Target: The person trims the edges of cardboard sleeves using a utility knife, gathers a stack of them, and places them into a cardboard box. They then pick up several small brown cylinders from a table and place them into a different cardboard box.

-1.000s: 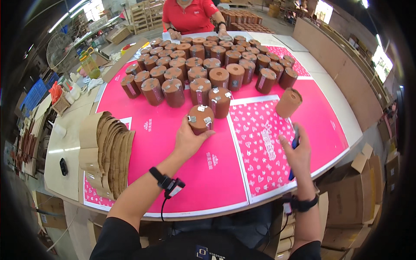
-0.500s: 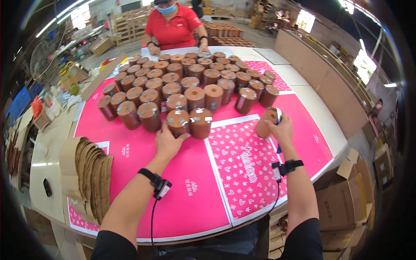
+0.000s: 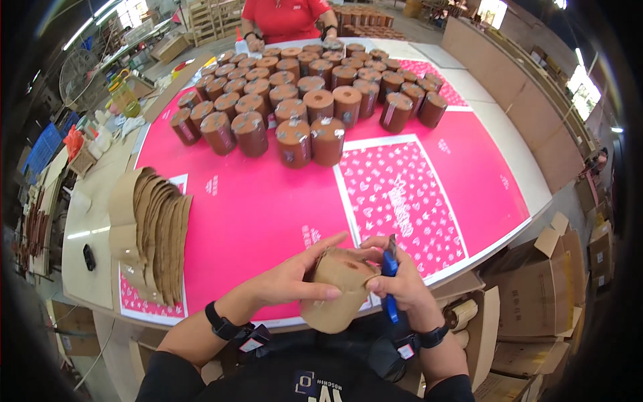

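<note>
Close to my body, at the table's front edge, I hold a cylinder wrapped in tan paper (image 3: 333,305), tilted, with a dark hole in its top end. My left hand (image 3: 291,280) is closed round its left side, thumb across the paper. My right hand (image 3: 403,285) grips a blue utility knife (image 3: 390,278), blade end up, and its thumb and fingers also touch the cylinder's right upper rim. Beyond my hands stand many reddish-brown cylinders (image 3: 293,143), several with silvery patches on their tops.
Pink printed sheets (image 3: 248,201) cover the table. A stack of curved brown paper sheets (image 3: 151,234) lies at left, beside a small black object (image 3: 88,257). A co-worker in a red shirt (image 3: 287,20) stands across the table. Cardboard boxes (image 3: 536,301) stand at the right.
My right hand has drawn back toward my body with the cylinder and knife. My left hand has left a standing front-row cylinder and now holds the wrapped one too. The view has tilted down.
</note>
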Tool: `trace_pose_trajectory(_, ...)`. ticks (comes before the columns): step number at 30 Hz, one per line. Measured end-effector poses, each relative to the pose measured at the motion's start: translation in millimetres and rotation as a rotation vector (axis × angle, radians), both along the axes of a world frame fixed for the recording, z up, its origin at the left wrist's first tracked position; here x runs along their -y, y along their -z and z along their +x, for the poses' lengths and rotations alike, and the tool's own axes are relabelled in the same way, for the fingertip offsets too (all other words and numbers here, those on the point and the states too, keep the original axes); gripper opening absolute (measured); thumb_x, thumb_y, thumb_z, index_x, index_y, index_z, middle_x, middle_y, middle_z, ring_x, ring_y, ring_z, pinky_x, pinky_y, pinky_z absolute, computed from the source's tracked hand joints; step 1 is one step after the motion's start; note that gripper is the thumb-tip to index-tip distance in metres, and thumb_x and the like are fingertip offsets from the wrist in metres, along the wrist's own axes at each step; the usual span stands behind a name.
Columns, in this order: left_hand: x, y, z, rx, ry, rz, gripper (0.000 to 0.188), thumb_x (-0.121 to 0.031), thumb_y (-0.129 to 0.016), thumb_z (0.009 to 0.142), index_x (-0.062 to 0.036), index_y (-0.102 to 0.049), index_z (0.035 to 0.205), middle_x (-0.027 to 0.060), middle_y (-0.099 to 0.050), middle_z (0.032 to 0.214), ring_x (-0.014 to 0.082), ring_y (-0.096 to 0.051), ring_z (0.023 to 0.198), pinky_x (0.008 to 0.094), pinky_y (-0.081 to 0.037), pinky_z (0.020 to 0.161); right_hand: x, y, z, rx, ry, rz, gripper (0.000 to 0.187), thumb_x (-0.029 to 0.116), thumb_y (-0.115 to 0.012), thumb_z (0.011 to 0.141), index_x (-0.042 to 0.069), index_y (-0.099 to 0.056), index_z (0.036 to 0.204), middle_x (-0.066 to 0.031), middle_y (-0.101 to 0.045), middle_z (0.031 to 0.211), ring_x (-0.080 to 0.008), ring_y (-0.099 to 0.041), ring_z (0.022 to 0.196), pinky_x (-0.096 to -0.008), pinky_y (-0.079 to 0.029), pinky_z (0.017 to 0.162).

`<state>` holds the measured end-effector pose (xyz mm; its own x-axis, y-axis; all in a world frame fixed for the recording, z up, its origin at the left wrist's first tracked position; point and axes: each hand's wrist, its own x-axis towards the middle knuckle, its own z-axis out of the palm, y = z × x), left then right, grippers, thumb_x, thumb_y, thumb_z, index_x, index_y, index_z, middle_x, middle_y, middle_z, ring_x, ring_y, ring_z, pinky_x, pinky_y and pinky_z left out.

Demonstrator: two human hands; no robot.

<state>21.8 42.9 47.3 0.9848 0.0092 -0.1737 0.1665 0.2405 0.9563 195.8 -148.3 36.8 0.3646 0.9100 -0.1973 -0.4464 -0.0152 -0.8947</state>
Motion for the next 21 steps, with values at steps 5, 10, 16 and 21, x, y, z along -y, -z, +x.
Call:
trace_pose_trajectory(5,24,-4,-32,-0.247,-0.218,0.423,0.091,-0.033,-0.084,0.087,-0.0032,-0.033,0.156,0.0221,-0.050,0.147,0.0315,-0.054,0.135,0.0431,-0.046,0.109,11,22,-38,0.149,0.150,-0.258,0.061,0.018,-0.084,0.087,0.005,-0.054,0.139,-0.0116,-0.070,0.122,-0.0027,-0.052,0.061,-0.0191,-0.044,0.053)
trace_pose_trajectory(10,36,6,-45,-0.340,-0.430,1.021,0.070,-0.037,-0.077,0.093,-0.0006,-0.047,0.145,0.0230,-0.057,0.134,0.0364,-0.059,0.126,0.0454,-0.050,0.102,29,31,-66,0.550,0.087,-0.263,0.051,0.027,-0.072,0.098,0.003,-0.052,0.139,-0.0166,-0.069,0.112,-0.0221,-0.066,0.100,-0.0357,-0.051,0.090)
trace_pose_trajectory(16,27,38,-39,0.060,-0.523,1.442,0.047,-0.028,-0.067,0.099,0.0022,-0.056,0.133,0.0198,-0.061,0.122,0.0293,-0.062,0.104,0.0409,-0.050,0.094,26,15,-75,0.771,0.044,-0.338,0.039,0.028,-0.055,0.105,0.002,-0.052,0.134,-0.0251,-0.067,0.110,-0.0437,-0.067,0.099,-0.0466,-0.052,0.085)
trace_pose_trajectory(21,24,60,-26,-0.036,-0.645,0.407,0.019,-0.019,-0.063,0.102,-0.0034,-0.064,0.114,0.0086,-0.061,0.108,0.0177,-0.059,0.094,0.0325,-0.048,0.086,12,9,-67,0.942,0.001,-0.342,0.032,0.027,-0.055,0.105,0.005,-0.057,0.128,-0.0240,-0.067,0.112,-0.0461,-0.067,0.093,-0.0502,-0.053,0.078)
